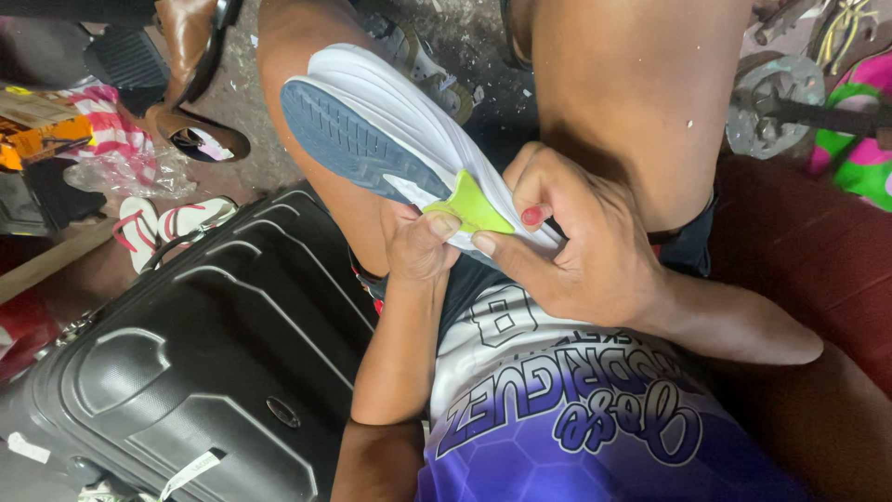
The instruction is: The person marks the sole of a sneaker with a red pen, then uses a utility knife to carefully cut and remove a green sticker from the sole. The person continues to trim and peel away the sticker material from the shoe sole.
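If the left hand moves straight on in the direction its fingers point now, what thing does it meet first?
The left hand already touches the yellow-green patch on the sole of the white shoe. Going straight on, it would press into that sole first, probably; depth is unclear.

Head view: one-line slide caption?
Both hands, left and right, grip the heel of a white shoe held sole-up between the knees, beside a black suitcase.

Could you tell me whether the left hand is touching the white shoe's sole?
Touching: the head view shows the left hand pressing its thumb on the yellow-green patch of the white shoe sole.
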